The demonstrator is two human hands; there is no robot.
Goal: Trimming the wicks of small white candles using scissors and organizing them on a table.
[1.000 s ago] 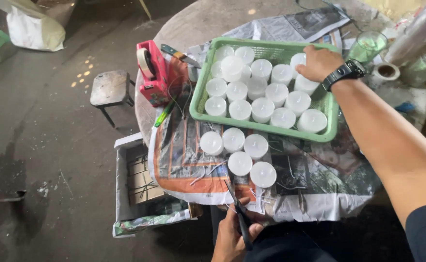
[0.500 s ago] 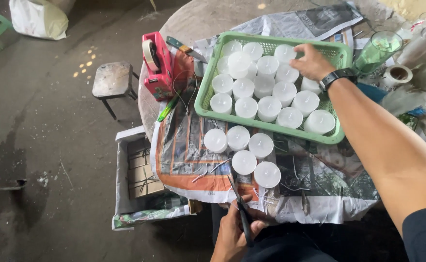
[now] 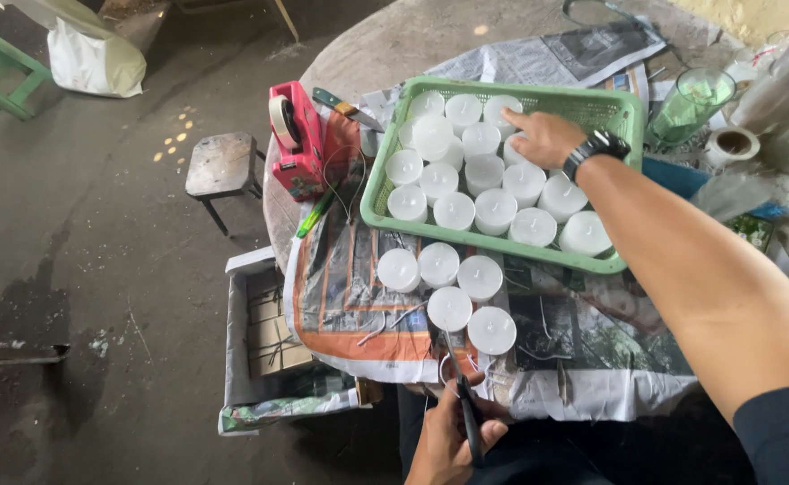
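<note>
— Five white round candles in clear cups [image 3: 449,280] sit loose on the newspaper-covered round surface [image 3: 385,54], just outside the green plastic mesh tray [image 3: 632,112]. How about the hands?

— Right hand [image 3: 547,136], with a black wristwatch [image 3: 595,149], reaches into the tray over the white candles packed in rows [image 3: 480,180]. Its forefinger is stretched toward the far row and the other fingers are loosely curled; whether they touch a candle, I cannot tell. Nothing shows in its grip.

— And the left?

— Left hand [image 3: 444,445] is low at the near edge, fingers wrapped round dark-handled scissors [image 3: 464,409] whose blades point up toward the five loose candles, the tips just short of the nearest one.

— What crowds the place?

— A red tape dispenser with a roll of tape [image 3: 296,139] stands left of the tray, with a knife [image 3: 345,108] behind it and a green pen [image 3: 315,212] beside it. A green drinking glass [image 3: 691,103] and a small tape roll [image 3: 734,144] stand right of the tray. Bits of thin wire [image 3: 547,346] lie scattered on the newspaper [image 3: 341,278]. On the floor to the left stand a small grey stool [image 3: 222,164] and an open box [image 3: 264,346] against the surface's edge.

— Anything blocking?

— The right forearm crosses the tray's right corner, hiding part of it.
</note>
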